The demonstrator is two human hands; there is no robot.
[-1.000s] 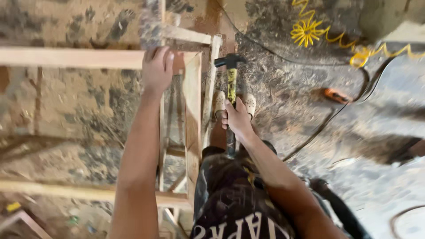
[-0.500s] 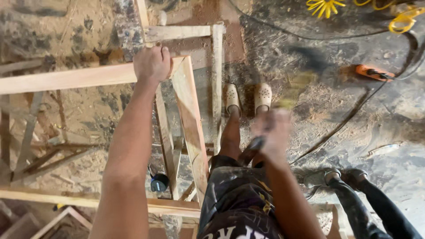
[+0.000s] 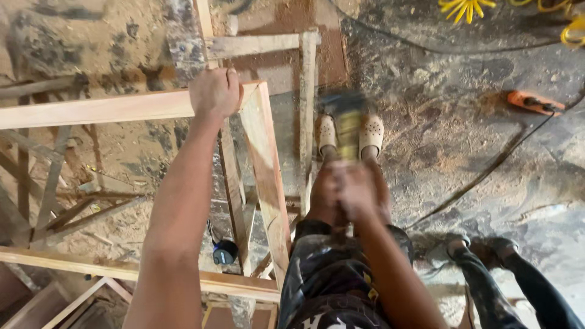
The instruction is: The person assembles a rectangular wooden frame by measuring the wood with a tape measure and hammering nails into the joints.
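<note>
Wooden frame (image 3: 262, 158), centre-left: left hand (image 3: 214, 92) gripped shut over its top rail at the corner. Hammer (image 3: 348, 125), centre, blurred mid-swing: right hand (image 3: 353, 194) wrapped round its handle. Risk: a glancing blow could strike the fingers beside the joint. Containers: none seen.

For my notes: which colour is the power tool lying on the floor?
Orange, seen in the head view: power tool.

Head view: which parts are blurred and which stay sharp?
Head view: the right hand and the yellow-handled hammer it holds are smeared by motion blur; the left hand gripping the wooden frame is sharp, as are the sawdust floor and the orange tool.
</note>
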